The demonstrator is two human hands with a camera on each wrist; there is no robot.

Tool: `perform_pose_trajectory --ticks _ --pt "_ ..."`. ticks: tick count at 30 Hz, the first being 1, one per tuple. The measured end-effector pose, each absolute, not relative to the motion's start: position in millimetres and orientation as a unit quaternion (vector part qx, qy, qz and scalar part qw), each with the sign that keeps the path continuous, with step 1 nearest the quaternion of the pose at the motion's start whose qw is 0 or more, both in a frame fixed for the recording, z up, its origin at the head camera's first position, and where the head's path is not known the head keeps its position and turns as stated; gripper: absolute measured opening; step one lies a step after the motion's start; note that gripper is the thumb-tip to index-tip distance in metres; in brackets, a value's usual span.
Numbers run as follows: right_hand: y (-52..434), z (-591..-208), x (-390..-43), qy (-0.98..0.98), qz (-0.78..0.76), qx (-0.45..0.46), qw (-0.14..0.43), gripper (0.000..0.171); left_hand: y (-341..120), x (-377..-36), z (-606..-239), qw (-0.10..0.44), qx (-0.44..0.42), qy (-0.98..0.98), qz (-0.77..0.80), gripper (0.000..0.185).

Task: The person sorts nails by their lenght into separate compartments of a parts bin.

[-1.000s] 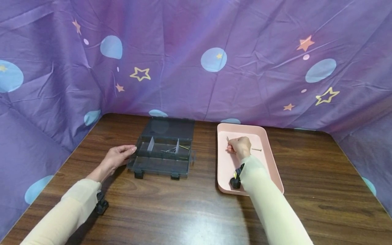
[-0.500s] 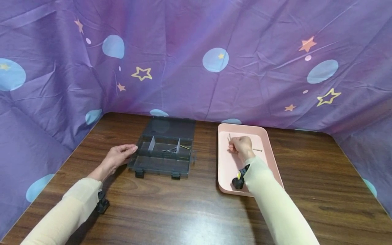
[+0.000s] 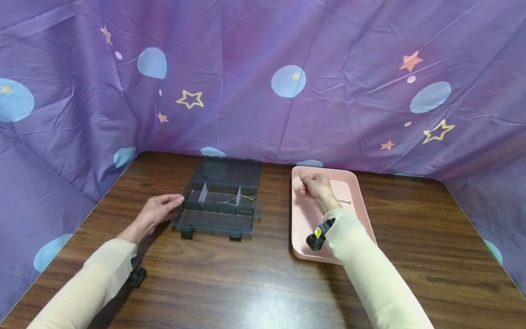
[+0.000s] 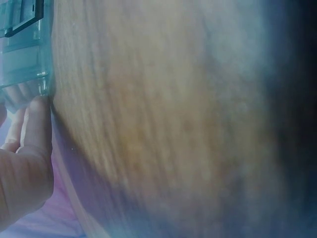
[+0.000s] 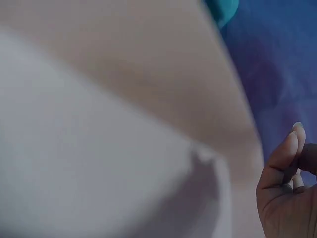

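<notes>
The right hand (image 3: 315, 187) is raised above the far end of the pink tray (image 3: 361, 214). Its fingers are curled together and pinch 1 thin nail (image 3: 300, 175), whose free end projects up and to the left past the fingertips, over the tray's far left corner. In the right wrist view the fingers (image 5: 283, 163) appear bent inward beside the blurred tray wall (image 5: 148, 99); the nail itself cannot be made out there. A 2nd nail (image 3: 343, 201) lies flat on the tray floor, just to the right of the right wrist and apart from the fingers.

The right forearm, in a cream sleeve (image 3: 370, 274), crosses the near edge of the tray and angles up and to the left. A black wrist-worn camera (image 3: 317, 236) sits on the underside of the wrist, over the tray.

The left hand (image 3: 158, 211) rests on the wooden table (image 3: 255, 283) with its fingers nearly straight, the fingertips against the left wall of the dark translucent organizer box (image 3: 218, 205). The left wrist view shows a fingertip (image 4: 38, 124) touching the box corner (image 4: 29, 54). The hand grips nothing. The box lid lies open toward the purple star-printed cloth (image 3: 263, 77). Several loose nails (image 3: 236, 199) lie in the box's rear compartments, around the right divider.
</notes>
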State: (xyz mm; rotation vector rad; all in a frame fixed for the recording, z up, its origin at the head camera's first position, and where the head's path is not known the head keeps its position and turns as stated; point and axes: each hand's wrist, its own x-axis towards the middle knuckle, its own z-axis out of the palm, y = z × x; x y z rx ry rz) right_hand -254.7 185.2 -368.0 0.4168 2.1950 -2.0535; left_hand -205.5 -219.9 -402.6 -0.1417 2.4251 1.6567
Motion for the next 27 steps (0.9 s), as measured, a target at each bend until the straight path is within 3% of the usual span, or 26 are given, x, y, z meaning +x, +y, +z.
perform_pose_trajectory --ticks 7,12,20,27 --pt "152 -354 -251 0.688 -0.715 0.101 0.076 0.009 -221 -206 -403 0.105 -0.050 0.821 0.559 0.055" --pt "128 -350 -243 0.706 -0.697 0.074 0.101 0.021 -221 -206 -403 0.106 -0.053 0.822 0.557 0.054" --pt "96 -360 -235 0.719 -0.676 0.065 0.151 0.020 -220 -205 -404 0.103 -0.051 0.819 0.561 0.056" --pt "86 -370 -234 0.745 -0.644 0.062 0.161 0.020 -220 -207 -403 0.106 -0.060 0.820 0.560 0.056"
